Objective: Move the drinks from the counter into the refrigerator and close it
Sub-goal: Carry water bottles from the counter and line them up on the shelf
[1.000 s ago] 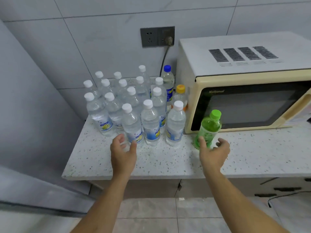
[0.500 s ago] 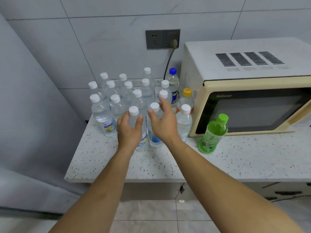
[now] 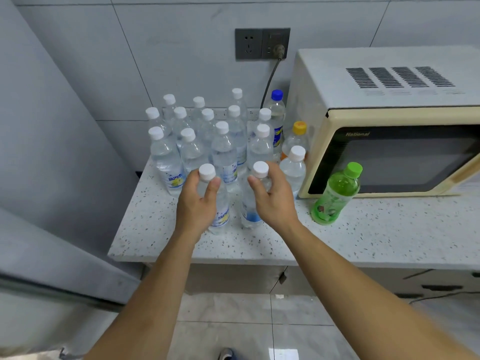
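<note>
The left hand (image 3: pixel 197 203) grips 1 clear white-capped bottle (image 3: pixel 219 211) just under its cap; the right hand (image 3: pixel 272 201) grips a 2nd clear bottle (image 3: pixel 249 211) the same way; both bottles stand near the counter (image 3: pixel 363 242) front edge, with a strip of bare speckled top before them. Behind, the cluster of clear bottles (image 3: pixel 223 149) crowds toward the wall; a green bottle (image 3: pixel 335 196) stands apart at the right, just before the microwave (image 3: pixel 389 120). The grey refrigerator (image 3: pixel 52 178) flanks the counter's left edge.
</note>
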A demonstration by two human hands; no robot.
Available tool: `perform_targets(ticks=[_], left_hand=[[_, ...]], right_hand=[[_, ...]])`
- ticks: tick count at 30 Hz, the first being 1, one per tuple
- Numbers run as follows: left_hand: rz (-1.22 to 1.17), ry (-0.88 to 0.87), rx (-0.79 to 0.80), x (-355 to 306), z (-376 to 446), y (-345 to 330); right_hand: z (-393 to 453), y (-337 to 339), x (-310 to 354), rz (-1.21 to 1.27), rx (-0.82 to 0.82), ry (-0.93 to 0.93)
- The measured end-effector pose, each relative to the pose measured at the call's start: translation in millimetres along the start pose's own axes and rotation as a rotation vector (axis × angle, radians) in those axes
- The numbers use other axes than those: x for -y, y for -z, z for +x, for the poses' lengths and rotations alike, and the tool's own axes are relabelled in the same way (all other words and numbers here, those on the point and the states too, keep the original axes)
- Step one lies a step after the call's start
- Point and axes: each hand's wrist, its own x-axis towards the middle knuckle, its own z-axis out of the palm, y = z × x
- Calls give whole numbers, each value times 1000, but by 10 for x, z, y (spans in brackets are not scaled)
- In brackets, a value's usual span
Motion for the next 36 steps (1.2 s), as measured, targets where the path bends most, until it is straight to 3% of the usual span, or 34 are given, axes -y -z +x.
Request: perform_targets(ticks=[4,11,20,29,36], left_hand=[[3,-30,57,53,-55,8],[-53,104,141,416,-82,-91],[-106,150,82,658,-223,-136],[-226,235,91,600,-1187,144],[-520,364,16,655,-2209,379]], right_hand=[[-82,-19,-20,-2,8,-47],[-151,-138,-316,64,128,-380],[-399,-149,-419,33,34,-362],[-1096,219,-280,217,74,-365],[-1760,301,-110,494,206,-560]])
